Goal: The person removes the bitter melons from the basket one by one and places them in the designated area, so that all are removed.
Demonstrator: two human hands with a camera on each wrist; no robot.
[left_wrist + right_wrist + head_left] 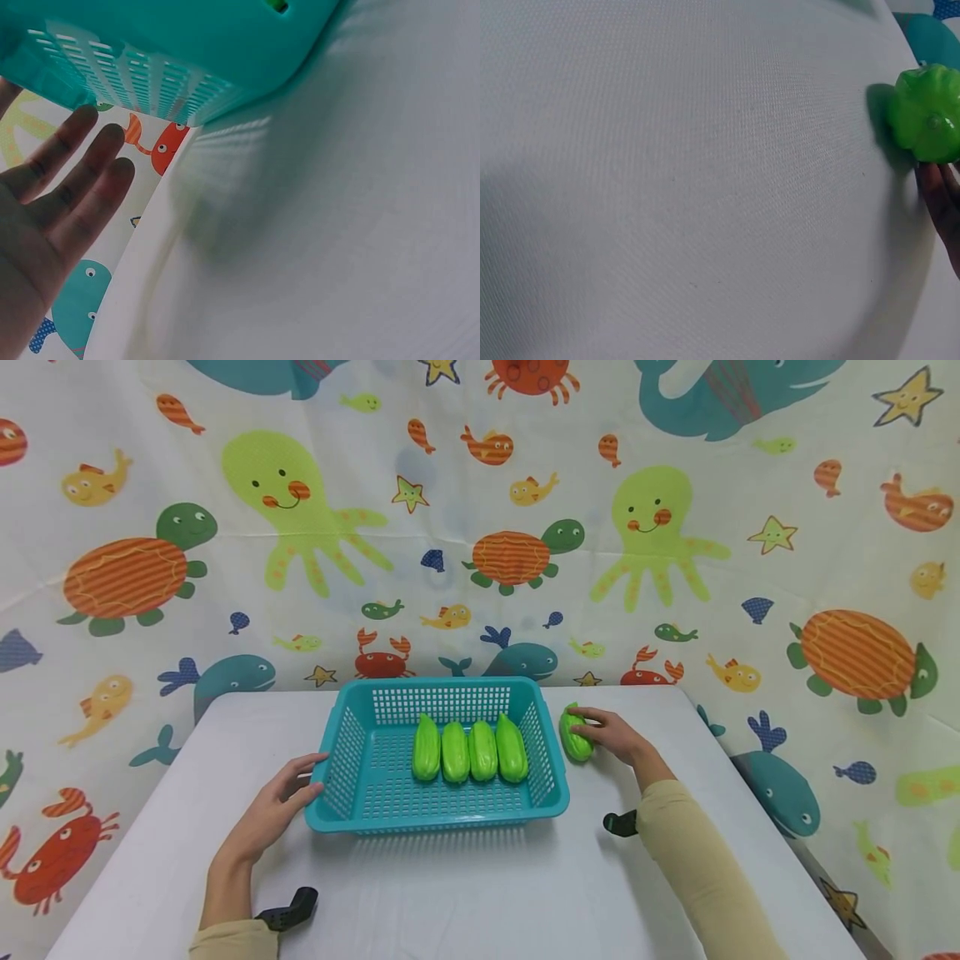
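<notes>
Left hand [49, 214], fingers extended, beside a perforated teal basket [172, 45] on a white tabletop [337, 240], sea-creature-print fabric [97, 247] behind

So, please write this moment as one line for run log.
right hand: holds green vegetable, right of basket | left hand: at basket's left rim | in basket: four similar vegetables
</notes>
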